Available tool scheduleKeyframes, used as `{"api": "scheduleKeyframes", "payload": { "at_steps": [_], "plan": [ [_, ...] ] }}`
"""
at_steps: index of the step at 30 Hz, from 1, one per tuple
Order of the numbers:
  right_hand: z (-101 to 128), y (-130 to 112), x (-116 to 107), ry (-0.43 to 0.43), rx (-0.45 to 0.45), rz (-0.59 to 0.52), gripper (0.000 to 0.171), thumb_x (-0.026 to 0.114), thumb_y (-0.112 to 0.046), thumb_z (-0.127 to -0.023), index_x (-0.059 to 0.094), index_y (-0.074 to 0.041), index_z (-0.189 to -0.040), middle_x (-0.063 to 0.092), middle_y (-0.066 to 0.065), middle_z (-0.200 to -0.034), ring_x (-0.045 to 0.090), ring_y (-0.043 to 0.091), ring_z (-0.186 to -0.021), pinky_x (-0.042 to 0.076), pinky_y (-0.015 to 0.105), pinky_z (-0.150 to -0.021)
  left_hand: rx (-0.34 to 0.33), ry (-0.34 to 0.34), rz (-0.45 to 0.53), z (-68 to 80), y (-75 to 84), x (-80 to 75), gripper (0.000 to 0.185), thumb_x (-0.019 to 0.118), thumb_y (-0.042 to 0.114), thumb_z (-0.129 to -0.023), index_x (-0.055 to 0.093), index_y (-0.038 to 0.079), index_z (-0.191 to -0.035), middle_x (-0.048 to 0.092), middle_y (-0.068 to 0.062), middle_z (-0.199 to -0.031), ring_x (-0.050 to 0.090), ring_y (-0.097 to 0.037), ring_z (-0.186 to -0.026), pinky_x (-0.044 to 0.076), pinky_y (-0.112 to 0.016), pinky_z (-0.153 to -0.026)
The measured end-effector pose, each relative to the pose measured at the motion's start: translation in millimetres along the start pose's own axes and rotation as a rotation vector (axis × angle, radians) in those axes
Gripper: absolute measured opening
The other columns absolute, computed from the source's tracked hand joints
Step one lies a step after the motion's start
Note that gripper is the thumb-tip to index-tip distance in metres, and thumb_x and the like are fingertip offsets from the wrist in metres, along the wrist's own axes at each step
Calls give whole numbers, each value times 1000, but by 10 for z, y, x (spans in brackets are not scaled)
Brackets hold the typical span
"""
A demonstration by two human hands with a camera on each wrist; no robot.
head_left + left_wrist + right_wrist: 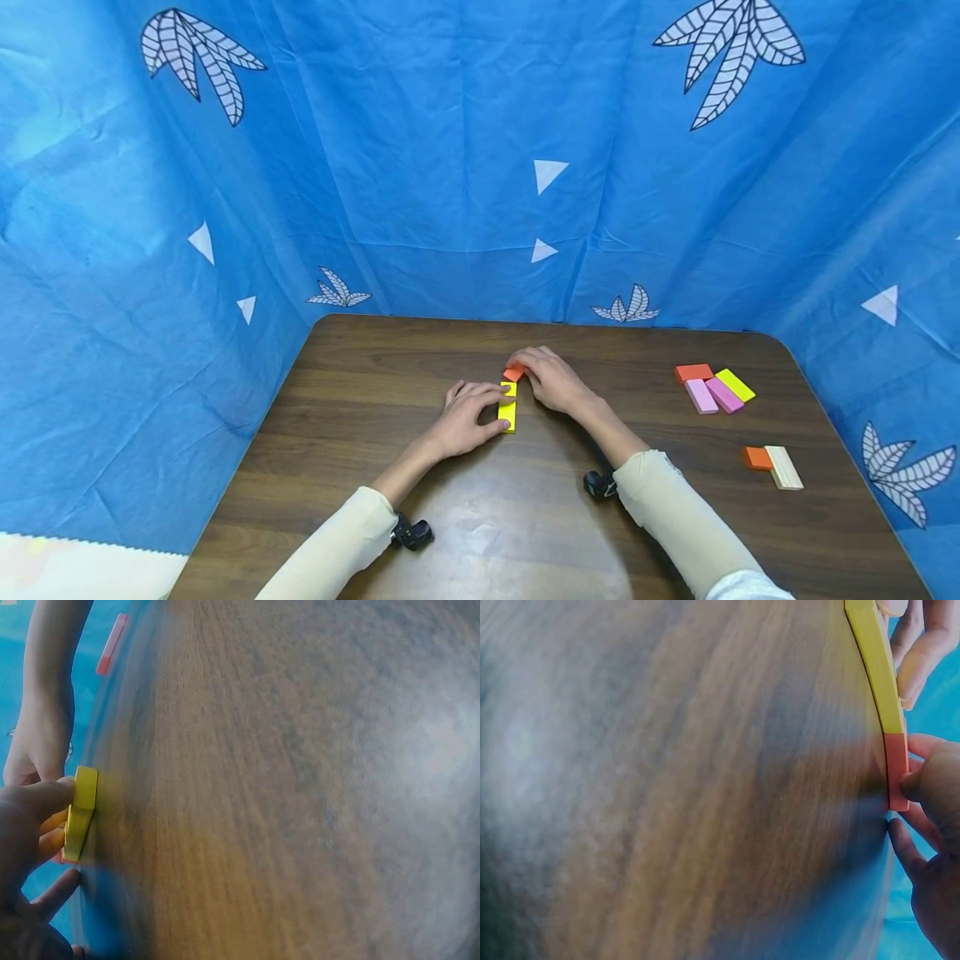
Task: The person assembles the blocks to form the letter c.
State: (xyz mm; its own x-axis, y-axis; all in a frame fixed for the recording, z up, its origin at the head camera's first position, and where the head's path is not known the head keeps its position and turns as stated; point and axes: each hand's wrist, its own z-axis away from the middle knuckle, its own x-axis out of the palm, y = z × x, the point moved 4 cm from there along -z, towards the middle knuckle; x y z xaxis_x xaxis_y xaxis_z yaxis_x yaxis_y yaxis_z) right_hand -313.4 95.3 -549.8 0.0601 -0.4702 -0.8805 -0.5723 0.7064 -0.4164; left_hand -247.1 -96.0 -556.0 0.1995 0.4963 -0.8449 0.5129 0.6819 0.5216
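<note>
A yellow block [507, 412] lies flat on the wooden table near its middle. My left hand [465, 419] holds it from the left, thumb at the near end and fingers toward the far end. Beyond it an orange block [513, 374] sits at an angle, its end against the yellow one. My right hand [553, 382] pinches this orange block and hides part of it. In the right wrist view, the yellow block [875, 667] and orange block [896, 772] meet end to end. The left wrist view shows the left thumb on the yellow block [84, 791].
At the table's right lie a red-orange block [693, 372], a pale pink block [701, 397], a darker pink block [724, 396] and a yellow-green block [736, 385]. Nearer are another orange block [757, 458] and a cream block [784, 468]. A blue curtain [420, 167] surrounds the table.
</note>
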Motion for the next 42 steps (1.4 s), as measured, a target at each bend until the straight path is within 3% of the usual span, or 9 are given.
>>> {"api": "scheduleKeyframes", "payload": {
  "at_steps": [9, 15, 19, 26, 31, 34, 38, 42],
  "plan": [
    [43, 18, -13, 9, -3, -2, 38, 58, 8, -102, 71, -14, -130, 73, 5, -136, 65, 30, -129, 51, 49, -117, 9, 0, 1, -19, 18, 29, 42, 76, 36, -101, 71, 25, -141, 63, 3, -156, 54, -27, -146, 20, -74, -128],
    [115, 68, -76, 72, -31, -36, 41, 59, 9, -102, 69, -10, -136, 69, 10, -144, 62, 35, -137, 49, 55, -119, 20, 0, 12, -35, 38, 48, 42, 76, 35, -101, 72, 23, -141, 63, 3, -156, 55, -28, -145, 20, -74, -127],
    [201, 186, -176, 108, 8, -67, 41, 60, 7, -103, 66, -8, -142, 65, 12, -148, 60, 36, -139, 47, 57, -119, 26, 6, 7, -53, 40, 65, 42, 76, 34, -101, 71, 24, -141, 63, 3, -156, 55, -28, -145, 21, -74, -126],
    [573, 480, -409, 116, 89, -74, 38, 64, -1, -104, 65, -6, -143, 64, 15, -147, 58, 38, -138, 47, 61, -117, 6, -25, -5, -40, 40, 116, 45, 73, 39, -103, 68, 26, -146, 60, 6, -159, 52, -26, -148, 18, -71, -129],
    [934, 709, -618, 166, 121, -39, 31, 66, -5, -104, 68, -4, -135, 67, 17, -139, 61, 39, -129, 50, 60, -109, -1, -9, -5, -11, 28, 137, 45, 73, 39, -103, 67, 28, -146, 61, 6, -158, 52, -26, -148, 19, -71, -129],
    [1136, 836, -788, 192, 194, -5, 29, 68, -9, -104, 68, -4, -132, 69, 17, -135, 61, 39, -125, 50, 61, -107, -8, -2, -1, 5, 20, 125, 46, 74, 39, -102, 67, 29, -146, 61, 6, -157, 52, -26, -149, 18, -71, -129],
    [1387, 1029, -1051, 224, 377, 58, 36, 70, -15, -102, 65, -1, -135, 67, 23, -134, 58, 45, -124, 49, 66, -106, 0, 11, 4, 11, 11, 92, 45, 75, 38, -102, 68, 29, -145, 62, 7, -157, 52, -25, -148, 18, -72, -128],
    [1602, 1211, -1275, 270, 534, 102, 41, 71, -20, -100, 63, 3, -132, 65, 29, -128, 57, 49, -115, 50, 67, -96, -1, 15, -3, -4, -16, 69, 44, 75, 38, -101, 69, 30, -144, 61, 9, -158, 52, -24, -148, 17, -72, -128]
  ]
}}
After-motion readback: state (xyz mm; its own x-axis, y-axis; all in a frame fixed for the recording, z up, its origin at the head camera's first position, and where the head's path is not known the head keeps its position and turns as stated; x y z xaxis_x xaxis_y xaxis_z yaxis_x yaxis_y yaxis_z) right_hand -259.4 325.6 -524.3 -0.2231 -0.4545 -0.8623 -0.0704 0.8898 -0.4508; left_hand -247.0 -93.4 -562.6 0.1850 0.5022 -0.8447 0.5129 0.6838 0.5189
